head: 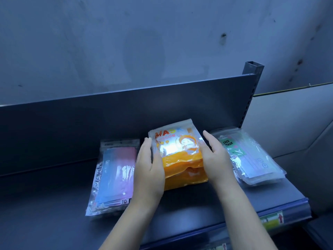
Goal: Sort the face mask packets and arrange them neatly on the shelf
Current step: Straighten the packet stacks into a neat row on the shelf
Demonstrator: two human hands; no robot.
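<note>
A stack of orange cartoon mask packets point(180, 156) lies in the middle of the dark shelf point(45, 204). My left hand point(149, 168) presses flat against its left side and my right hand point(214, 156) against its right side, fingers straight. A stack of pink and blue mask packets point(115, 175) lies to the left, touching my left hand. To the right lies a stack of clear packets labelled FACE MASK point(252, 157), beside my right wrist.
The shelf's back panel point(126, 109) rises behind the packets. A slotted upright post point(252, 83) stands at the back right. A blue price strip point(252, 215) with a paper tag point(272, 221) runs along the front edge. A grey wall lies behind.
</note>
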